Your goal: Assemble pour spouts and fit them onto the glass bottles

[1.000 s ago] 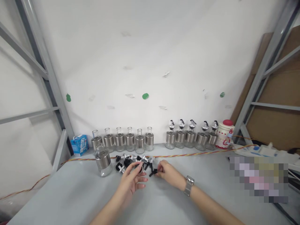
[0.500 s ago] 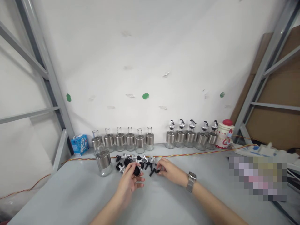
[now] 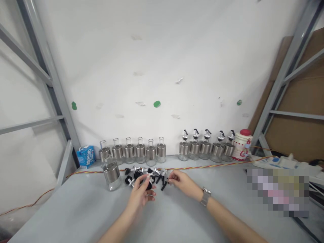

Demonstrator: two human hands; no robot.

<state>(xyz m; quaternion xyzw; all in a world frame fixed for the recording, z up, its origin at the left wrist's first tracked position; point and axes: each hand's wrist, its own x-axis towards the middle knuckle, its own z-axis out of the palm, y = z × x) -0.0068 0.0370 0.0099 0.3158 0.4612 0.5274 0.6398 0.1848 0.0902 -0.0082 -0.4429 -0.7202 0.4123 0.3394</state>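
My left hand (image 3: 138, 197) is closed around a pourer part (image 3: 150, 185) with a round black base, seen partly behind the fingers. My right hand (image 3: 184, 185) has thumb and forefinger pinched at the right end of the pile; a small dark piece seems to show at the fingertips, too small to name. Between and behind both hands lies a pile of black and silver pourer parts (image 3: 136, 168). Several black stems (image 3: 164, 185) lie near the right fingertips. An uncapped glass bottle with a steel band (image 3: 111, 172) stands left of my left hand.
Several uncapped bottles (image 3: 129, 151) stand along the wall at left. Several bottles with pourers fitted (image 3: 194, 147) stand at right, beside a white-and-red container (image 3: 241, 145). A blue carton (image 3: 86, 157), a twisted cable (image 3: 202, 166) and a power strip (image 3: 280, 163) are also there.
My left hand has turned the pourer part, so its round black face shows less. My right fingertips have shifted slightly up and left, still pinched.
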